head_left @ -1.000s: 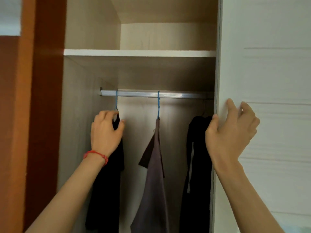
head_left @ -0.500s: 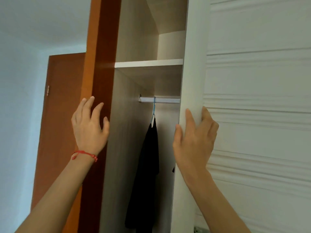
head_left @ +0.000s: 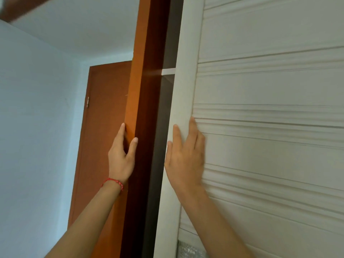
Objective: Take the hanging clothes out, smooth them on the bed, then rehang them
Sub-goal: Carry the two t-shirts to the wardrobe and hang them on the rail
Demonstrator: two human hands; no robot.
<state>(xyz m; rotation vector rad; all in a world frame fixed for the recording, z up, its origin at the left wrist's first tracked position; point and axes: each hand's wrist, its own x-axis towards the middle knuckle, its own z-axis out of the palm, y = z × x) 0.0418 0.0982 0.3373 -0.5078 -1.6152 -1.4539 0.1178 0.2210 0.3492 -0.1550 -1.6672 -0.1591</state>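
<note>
While the white sliding door (head_left: 260, 146) stands nearly shut, only a narrow dark gap (head_left: 163, 127) separates its left edge from the orange-brown wardrobe frame (head_left: 141, 90). Through that gap a sliver of the white inner shelf (head_left: 168, 71) shows; the hanging clothes cannot be seen, so their place cannot be told. The right hand (head_left: 185, 159) lies flat on the door's left stile, its grip wide, fingers straight and pressed on the surface, holding nothing. The left hand (head_left: 122, 155), a red string bracelet (head_left: 113, 183) at its wrist, rests on the frame's left corner, fingers extended upward, thumb on the darker face, grip wide too. Farther left stand a brown room door (head_left: 100, 136) and a pale blue wall (head_left: 37, 127).
</note>
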